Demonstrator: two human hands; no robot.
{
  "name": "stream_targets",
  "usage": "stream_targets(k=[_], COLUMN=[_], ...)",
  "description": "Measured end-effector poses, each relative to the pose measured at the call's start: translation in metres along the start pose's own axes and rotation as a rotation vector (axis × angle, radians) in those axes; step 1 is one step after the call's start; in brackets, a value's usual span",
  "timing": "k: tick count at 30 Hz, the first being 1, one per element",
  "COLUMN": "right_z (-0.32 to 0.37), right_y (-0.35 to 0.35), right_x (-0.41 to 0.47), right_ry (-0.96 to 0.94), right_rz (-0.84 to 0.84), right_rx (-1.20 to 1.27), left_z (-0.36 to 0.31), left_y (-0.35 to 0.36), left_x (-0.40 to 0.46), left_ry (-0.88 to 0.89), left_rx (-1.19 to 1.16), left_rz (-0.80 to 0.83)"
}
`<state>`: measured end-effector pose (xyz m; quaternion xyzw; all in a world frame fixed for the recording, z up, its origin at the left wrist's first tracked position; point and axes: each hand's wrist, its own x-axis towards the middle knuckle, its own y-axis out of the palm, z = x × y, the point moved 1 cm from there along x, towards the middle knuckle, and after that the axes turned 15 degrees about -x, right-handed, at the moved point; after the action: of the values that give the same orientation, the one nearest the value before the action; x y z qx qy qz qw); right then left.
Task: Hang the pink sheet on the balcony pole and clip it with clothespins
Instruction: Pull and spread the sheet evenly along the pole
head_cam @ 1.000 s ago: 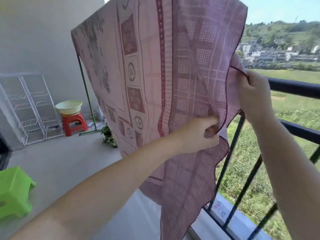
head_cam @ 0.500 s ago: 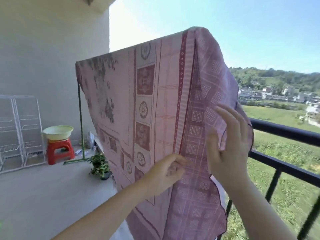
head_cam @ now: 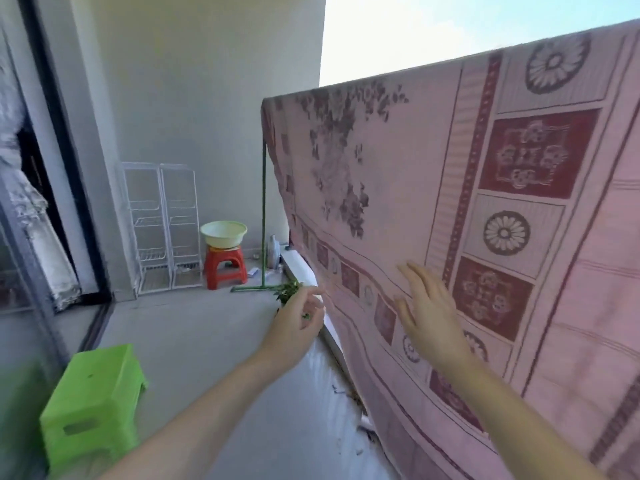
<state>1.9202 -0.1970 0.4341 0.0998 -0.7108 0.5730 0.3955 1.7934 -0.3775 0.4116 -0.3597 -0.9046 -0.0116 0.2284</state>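
The pink sheet (head_cam: 433, 188), patterned with dark red flowers and squares, hangs draped over a high pole whose green upright (head_cam: 263, 216) shows at its left end. The pole's top bar is hidden under the cloth. My right hand (head_cam: 427, 313) is spread flat, fingers apart, against the sheet's lower patterned border. My left hand (head_cam: 298, 318) reaches toward the sheet's lower left edge with fingers loosely curled, fingertips at or just short of the cloth; it holds nothing that I can see. No clothespins are in view.
A green stool (head_cam: 91, 400) stands at lower left. Against the far wall are a red stool (head_cam: 225, 266) with a pale basin (head_cam: 223, 233) on it, a white wire rack (head_cam: 161, 226), and a bottle (head_cam: 273, 251). A small plant (head_cam: 287, 292) sits by the ledge. Sliding door at left.
My view has swung left along the sheet. Both hands have let go of the sheet's right edge; the right hand now lies flat on the cloth and the left reaches to the lower left edge.
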Motion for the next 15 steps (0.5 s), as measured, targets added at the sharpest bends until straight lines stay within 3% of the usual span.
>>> stream_targets(k=[6, 15], right_z=[0.057, 0.128], right_y=[0.094, 0.268], right_x=[0.077, 0.279], right_ry=[-0.003, -0.114], right_rz=[0.07, 0.134], right_rx=[0.037, 0.04], left_z=[0.071, 0.175], left_y=[-0.067, -0.212], left_x=[0.071, 0.28], left_ry=[-0.037, -0.007], left_rx=[-0.009, 0.063], left_rz=[-0.031, -0.149])
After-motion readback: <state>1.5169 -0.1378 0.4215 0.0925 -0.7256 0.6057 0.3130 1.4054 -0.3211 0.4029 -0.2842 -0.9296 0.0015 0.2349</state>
